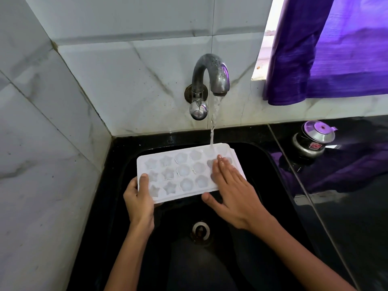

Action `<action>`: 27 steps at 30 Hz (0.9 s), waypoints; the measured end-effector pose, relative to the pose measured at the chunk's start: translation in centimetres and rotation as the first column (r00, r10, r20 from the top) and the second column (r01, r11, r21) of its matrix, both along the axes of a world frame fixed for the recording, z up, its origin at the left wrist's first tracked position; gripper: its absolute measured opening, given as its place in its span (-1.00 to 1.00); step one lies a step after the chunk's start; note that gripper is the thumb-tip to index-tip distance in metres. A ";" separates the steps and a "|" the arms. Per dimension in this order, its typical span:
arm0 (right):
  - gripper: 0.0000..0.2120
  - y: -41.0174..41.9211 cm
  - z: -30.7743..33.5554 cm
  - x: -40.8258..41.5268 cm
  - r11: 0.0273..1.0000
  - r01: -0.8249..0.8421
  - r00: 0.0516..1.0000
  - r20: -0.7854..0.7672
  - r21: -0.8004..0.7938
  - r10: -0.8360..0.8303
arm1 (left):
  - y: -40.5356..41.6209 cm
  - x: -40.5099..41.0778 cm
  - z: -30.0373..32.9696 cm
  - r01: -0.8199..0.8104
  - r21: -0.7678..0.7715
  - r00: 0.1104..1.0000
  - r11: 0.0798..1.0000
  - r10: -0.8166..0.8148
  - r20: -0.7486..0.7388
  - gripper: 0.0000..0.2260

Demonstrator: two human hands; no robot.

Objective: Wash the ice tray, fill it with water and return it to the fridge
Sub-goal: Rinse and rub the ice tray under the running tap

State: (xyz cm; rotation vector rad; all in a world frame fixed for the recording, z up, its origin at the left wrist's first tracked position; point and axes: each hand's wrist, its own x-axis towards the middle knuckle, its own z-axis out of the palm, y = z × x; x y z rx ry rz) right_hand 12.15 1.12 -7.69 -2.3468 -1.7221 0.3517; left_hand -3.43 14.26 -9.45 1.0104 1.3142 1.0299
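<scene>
Left hand grips ice tray at lower-left corner; right hand lies flat on right end; long axis left-right under tap stream

The left hand grips with thumb on top, while the right hand lies flat, fingers straight.

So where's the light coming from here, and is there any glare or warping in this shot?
Head view: daylight enters at the window upper right; the purple curtain mirrors as glare on the black counter; the wide lens bends the wall tiles at the edges; the ice tray looks slightly washed out.
</scene>
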 end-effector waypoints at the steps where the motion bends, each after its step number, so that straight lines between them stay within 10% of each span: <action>1: -0.05 0.5 0.1 0.0 1.000 0.020 1.000 -0.008 -0.007 -0.020 | -0.3 0.2 0.0 0.019 -0.002 1.000 1.000 -0.019 0.001 -0.84; 27: -0.06 -0.6 0.4 0.1 0.994 -0.084 0.995 0.045 -0.063 0.087 | -0.5 0.3 -0.1 -0.035 -0.005 0.999 0.999 0.035 0.037 -0.87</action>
